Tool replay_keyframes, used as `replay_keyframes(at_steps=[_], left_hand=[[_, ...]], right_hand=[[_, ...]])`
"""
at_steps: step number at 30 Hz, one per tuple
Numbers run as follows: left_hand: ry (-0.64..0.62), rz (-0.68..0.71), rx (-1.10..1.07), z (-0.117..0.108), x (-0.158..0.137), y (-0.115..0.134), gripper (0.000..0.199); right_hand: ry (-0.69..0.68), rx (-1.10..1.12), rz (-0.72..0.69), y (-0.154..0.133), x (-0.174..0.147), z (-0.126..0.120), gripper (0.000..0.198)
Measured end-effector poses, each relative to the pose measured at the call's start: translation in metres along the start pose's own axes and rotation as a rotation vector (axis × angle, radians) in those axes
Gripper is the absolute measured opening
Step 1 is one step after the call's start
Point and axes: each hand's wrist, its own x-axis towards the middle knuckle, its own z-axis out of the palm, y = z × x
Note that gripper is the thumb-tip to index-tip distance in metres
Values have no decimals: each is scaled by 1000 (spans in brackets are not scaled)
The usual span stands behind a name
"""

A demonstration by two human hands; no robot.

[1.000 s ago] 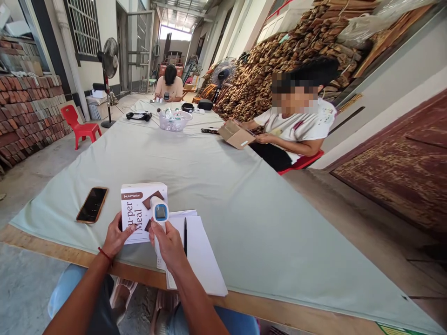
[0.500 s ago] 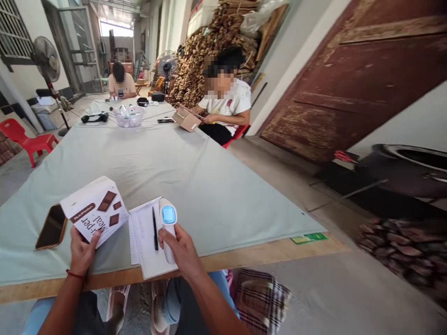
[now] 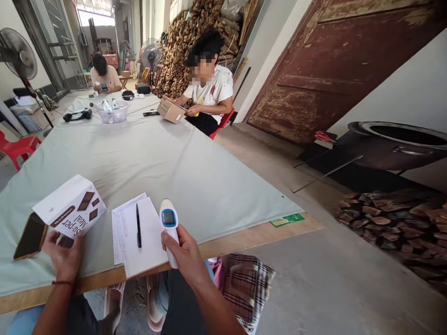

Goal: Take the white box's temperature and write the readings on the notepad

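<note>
My left hand (image 3: 64, 256), with a red cord at the wrist, grips the lower edge of a white cardboard box (image 3: 75, 204). The box has brown chocolate-bar pictures and the words "Su-per Meal". Beside it lies a dark phone (image 3: 28, 238) in an orange-edged case, partly covered by the box. My right hand (image 3: 185, 251) is closed round the handle of a white infrared thermometer (image 3: 170, 235), its small screen facing me and dark. Between my hands, sheets of paper (image 3: 148, 242) with handwriting on the left one lie at the table edge, a black pen (image 3: 138, 225) on top.
A pale green cloth covers the long table (image 3: 139, 163). Farther along stand a clear plastic basin (image 3: 113, 113) with bottles and a black headset (image 3: 77, 115). One person (image 3: 213, 88) holds a brown carton (image 3: 171, 110); another person (image 3: 104, 79) sits at the far end.
The view has turned right, so most things sit farther left. The thermometer has shifted right relative to the papers, and its blue-lit screen has gone dark. My left hand stays at the box.
</note>
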Motion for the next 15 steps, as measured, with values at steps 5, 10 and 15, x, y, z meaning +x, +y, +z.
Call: replay_keyframes(at_steps=[5,10,15], left_hand=[[-145,249,152,-6,-26,17,34],[-111,303,184,9,-29,47,29],[-82,228,175,19,-14,38,40]], right_hand=[[1,1,-10,-1,1,-7,32],[12,-21,4,-2,3,-8,31],[11,-19,18,-1,4,-8,32]])
